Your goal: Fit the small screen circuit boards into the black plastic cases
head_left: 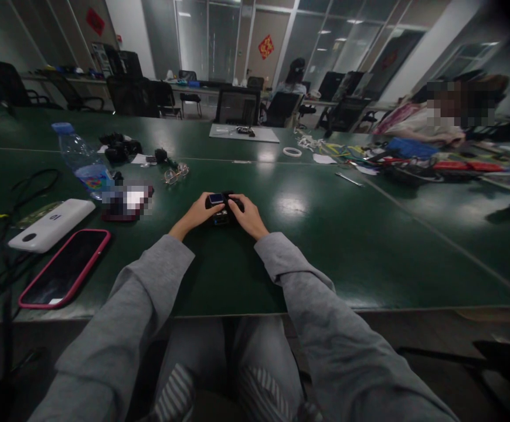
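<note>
Bottle point(83, 161) with clear liquid

white device w/ point(51, 225) "01" or "10", btl label point(95, 177) & door sign point(266, 47) illegible.

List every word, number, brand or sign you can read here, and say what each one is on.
"10" or "01": on the white power bank; which way it reads is unclear.
Bottle label: too blurred to read.
Red door sign and red wall sign: markings too blurred to read.
Device between the hands: any print is too small to read.
</note>
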Tool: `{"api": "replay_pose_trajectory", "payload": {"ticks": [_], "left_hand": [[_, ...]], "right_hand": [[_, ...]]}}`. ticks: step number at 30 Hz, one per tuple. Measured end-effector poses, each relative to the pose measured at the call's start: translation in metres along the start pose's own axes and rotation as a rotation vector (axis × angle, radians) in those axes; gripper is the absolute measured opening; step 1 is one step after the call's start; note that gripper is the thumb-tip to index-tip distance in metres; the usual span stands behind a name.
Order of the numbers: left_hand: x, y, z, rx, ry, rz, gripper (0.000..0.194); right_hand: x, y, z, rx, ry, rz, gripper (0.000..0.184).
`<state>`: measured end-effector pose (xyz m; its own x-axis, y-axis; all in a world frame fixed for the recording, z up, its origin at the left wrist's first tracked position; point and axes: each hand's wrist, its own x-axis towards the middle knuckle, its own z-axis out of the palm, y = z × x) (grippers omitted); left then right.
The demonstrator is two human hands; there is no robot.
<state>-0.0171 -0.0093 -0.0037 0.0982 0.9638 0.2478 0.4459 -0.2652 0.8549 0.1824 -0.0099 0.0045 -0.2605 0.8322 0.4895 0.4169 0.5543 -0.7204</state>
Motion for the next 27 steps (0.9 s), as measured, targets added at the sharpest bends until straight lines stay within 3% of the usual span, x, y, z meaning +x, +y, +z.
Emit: {"api": "replay_pose_trajectory", "payload": {"ticks": [7, 13, 21, 27], "left_hand": [[-0.002, 0.004, -0.001, 0.054, 0.013, 0.03, 0.057], [-0.002, 0.004, -0.005, 0.012, 0.02, 0.031, 0.058], [-0.003, 0.008, -0.015, 0.079, -0.032, -0.018, 0.063], [-0.004, 0.006, -0.019, 0.239, 0.018, 0.019, 0.058]], "right_hand": [[0.001, 0.003, -0.001, 0.041, -0.111, 0.074, 0.054], [0.002, 0.006, -0.002, 0.11, -0.183, 0.044, 0.067], [0.002, 0.007, 0.001, 0.158, -0.138, 0.084, 0.055], [0.003, 0.008, 0.0, 0.137, -0.078, 0.062, 0.046]]}}
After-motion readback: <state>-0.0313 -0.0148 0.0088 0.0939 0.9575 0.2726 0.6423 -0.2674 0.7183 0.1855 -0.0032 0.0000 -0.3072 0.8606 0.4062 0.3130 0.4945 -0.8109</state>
